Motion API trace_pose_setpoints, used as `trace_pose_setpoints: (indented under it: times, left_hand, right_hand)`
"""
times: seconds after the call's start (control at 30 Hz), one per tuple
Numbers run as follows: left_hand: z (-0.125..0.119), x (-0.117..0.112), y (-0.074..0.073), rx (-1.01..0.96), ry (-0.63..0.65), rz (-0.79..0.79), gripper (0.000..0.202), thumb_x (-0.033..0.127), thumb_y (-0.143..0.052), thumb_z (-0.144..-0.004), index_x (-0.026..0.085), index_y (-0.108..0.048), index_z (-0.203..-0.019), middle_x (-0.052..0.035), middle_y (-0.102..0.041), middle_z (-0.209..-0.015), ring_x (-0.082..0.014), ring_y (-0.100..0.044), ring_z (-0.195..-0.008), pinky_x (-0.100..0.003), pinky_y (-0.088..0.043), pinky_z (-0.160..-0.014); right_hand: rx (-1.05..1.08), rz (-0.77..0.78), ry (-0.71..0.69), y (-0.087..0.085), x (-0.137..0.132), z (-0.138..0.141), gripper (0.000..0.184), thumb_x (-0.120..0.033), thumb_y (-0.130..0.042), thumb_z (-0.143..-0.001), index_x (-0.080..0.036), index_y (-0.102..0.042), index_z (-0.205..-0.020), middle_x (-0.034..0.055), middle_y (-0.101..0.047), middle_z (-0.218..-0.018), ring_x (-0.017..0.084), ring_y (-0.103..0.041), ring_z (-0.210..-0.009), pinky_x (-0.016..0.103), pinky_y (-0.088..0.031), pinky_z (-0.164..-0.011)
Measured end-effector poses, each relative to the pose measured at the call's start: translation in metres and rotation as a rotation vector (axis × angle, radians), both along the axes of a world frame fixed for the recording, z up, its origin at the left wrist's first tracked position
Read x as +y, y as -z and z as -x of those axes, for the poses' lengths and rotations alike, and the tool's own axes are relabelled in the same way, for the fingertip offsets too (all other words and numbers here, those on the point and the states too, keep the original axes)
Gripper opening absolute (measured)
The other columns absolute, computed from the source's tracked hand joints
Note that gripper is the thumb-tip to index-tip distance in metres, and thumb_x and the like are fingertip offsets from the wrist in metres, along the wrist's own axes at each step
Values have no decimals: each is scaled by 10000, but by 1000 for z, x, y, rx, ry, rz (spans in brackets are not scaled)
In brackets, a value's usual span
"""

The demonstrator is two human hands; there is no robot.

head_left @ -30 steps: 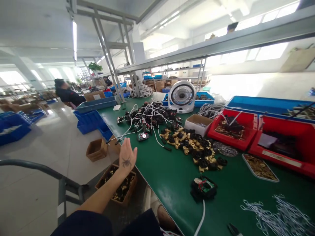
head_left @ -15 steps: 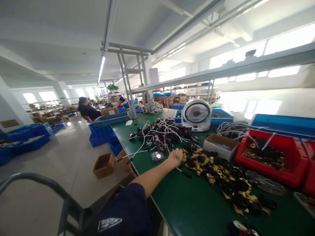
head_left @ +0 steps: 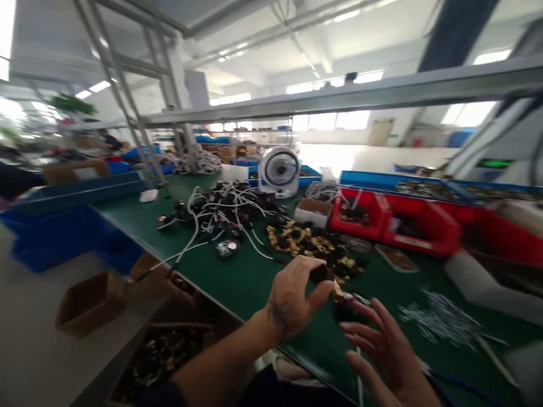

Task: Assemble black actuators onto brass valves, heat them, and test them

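My left hand (head_left: 291,299) is closed around a brass fitting with a black part (head_left: 338,291), its thumb on the near side. My right hand (head_left: 388,353) has its fingers spread, beside a dark part (head_left: 345,311) that sits just past the fingertips; blur hides whether they touch. A white cable (head_left: 360,373) runs below that dark part. Behind my hands lies a heap of brass and black fittings (head_left: 297,237). Farther left, black parts with white cables (head_left: 229,209) are piled, and a small dark device with a round silvery face (head_left: 227,247) lies before them.
A white fan (head_left: 280,169) stands at the back of the green table (head_left: 203,277). Red bins (head_left: 419,226) and a small carton (head_left: 313,212) line the right. Silvery pins (head_left: 441,316) lie loose beyond my right hand. Cartons (head_left: 91,302) stand on the floor at left.
The view has swung right and down. My left hand has come back from the edge of the heap, now with a brass fitting in it. My right hand has come into view.
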State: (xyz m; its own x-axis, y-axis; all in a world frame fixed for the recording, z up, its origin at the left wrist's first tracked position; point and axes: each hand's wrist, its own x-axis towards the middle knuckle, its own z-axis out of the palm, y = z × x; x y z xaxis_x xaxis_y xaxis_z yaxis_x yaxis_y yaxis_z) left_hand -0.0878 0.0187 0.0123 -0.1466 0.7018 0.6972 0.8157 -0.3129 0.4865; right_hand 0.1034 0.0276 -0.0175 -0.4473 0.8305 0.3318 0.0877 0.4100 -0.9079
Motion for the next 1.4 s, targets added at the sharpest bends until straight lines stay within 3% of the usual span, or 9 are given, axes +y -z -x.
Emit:
trace_pose_setpoints:
  times: [0.07, 0.17, 0.43, 0.83, 1.03, 1.07, 1.23, 1.3, 1.4]
  left_hand:
    - [-24, -10, -6, -87, 221, -122, 338, 455, -455, -981, 161, -533, -1131, -79, -661, -1003, -178, -639, -923, -311, -552, -826]
    - [-52, -15, -10, -218, 366, -191, 362, 499, -564, -923, 169, -584, -1069, -54, -664, -911, -162, -618, -817, -276, -534, -718]
    - [-73, -22, -2, -537, 454, 161, 310, 480, -623, -890, 245, -613, -1092, -35, -609, -1013, -184, -580, -949, -306, -477, -840]
    - [-77, -32, 0, -618, 522, 140, 351, 360, -692, -848, 288, -575, -1171, -28, -555, -1095, -190, -539, -1027, -299, -460, -885]
    - [-75, -28, -10, -781, 484, 255, 45, 228, -524, -905, 225, -548, -868, -1, -576, -901, -155, -558, -868, -264, -469, -768]
    - [-68, -22, -13, -794, 455, 266, 155, 231, -478, -933, 213, -537, -791, 3, -579, -841, -148, -558, -823, -258, -464, -745]
    - [-25, 27, -33, -487, 145, 181, 398, 364, -326, -1020, 189, -551, -741, 2, -569, -726, -141, -557, -700, -261, -429, -669]
    - [-25, 41, -32, -180, 42, 313, 412, 461, -332, -1014, 181, -581, -843, -15, -597, -760, -163, -584, -696, -273, -419, -652]
    - [-49, 53, -13, 214, -55, 577, 491, 595, -421, -943, 143, -603, -1005, -109, -641, -911, -259, -650, -773, -308, -438, -634]
  right_hand:
    - [60, -75, 69, -1, -2, -2, 558, -324, -606, -928, -377, -405, -1446, 58, -473, -1477, 227, -624, -1162, 371, -558, -953]
    - [117, -111, 205, -4, -11, -6, 425, -297, -610, -932, -329, -542, -1351, 54, -584, -1378, 227, -610, -1195, 350, -531, -988]
    - [365, 221, 144, -14, -29, -18, 437, -512, -687, -839, -313, -643, -1225, 41, -733, -1098, 206, -711, -964, 263, -584, -805]
    - [452, 482, -46, -17, -30, -20, 423, -435, -685, -867, -340, -612, -1272, 65, -684, -1190, 225, -693, -962, 381, -566, -881]
    - [466, 540, -67, -10, -28, -20, 396, -327, -758, -823, -333, -671, -1209, 56, -659, -1275, 238, -625, -1148, 394, -497, -1006]
    - [486, 553, -78, -8, -27, -20, 384, -319, -760, -821, -334, -678, -1197, 57, -673, -1252, 225, -644, -1108, 376, -521, -973]
    - [629, 679, -45, -5, -24, -26, 359, -275, -722, -861, -330, -670, -1212, 63, -641, -1307, 144, -690, -910, 295, -564, -878]
    - [644, 697, -28, -6, -22, -28, 371, -273, -728, -855, -327, -669, -1218, 69, -627, -1329, 146, -692, -895, 303, -567, -877]
    - [664, 668, -43, -11, -23, -28, 382, -265, -754, -830, -318, -683, -1202, 67, -649, -1295, 151, -690, -877, 305, -577, -856]
